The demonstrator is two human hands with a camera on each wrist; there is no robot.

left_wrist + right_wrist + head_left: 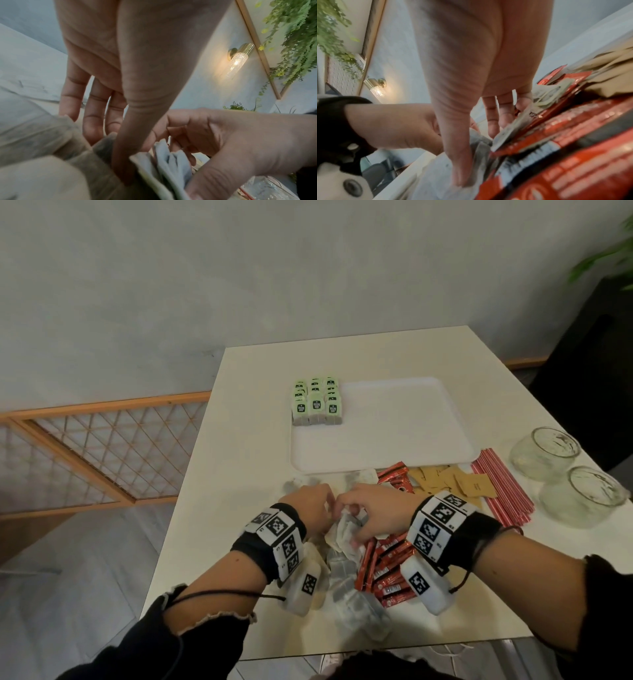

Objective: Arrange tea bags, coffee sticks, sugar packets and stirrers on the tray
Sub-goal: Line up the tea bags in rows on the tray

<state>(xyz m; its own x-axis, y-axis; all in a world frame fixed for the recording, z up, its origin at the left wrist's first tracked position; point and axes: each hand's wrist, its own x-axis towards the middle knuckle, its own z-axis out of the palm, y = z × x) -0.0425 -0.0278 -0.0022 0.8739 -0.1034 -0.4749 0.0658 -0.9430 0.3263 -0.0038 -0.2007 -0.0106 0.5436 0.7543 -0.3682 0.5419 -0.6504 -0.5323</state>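
Observation:
A white tray [394, 426] lies mid-table, with green-labelled tea bags [317, 402] in neat rows at its far left corner. In front of it my left hand [325, 506] and right hand [352, 523] meet over a loose pile of tea bags [356, 607]. Together they pinch a small bunch of tea bags [342, 534]. In the left wrist view my thumb [123, 173] presses on the bunch [171, 162]. The right wrist view shows my right thumb [462, 175] on a tea bag [481, 151]. Red coffee sticks [387, 570] lie under my right wrist.
More coffee sticks [394, 474], brown sugar packets [442, 481] and red stirrers [503, 487] lie right of the hands. Two glass jars [544, 453] [582, 498] stand at the table's right edge. A wooden lattice gate [102, 446] is on the floor to the left.

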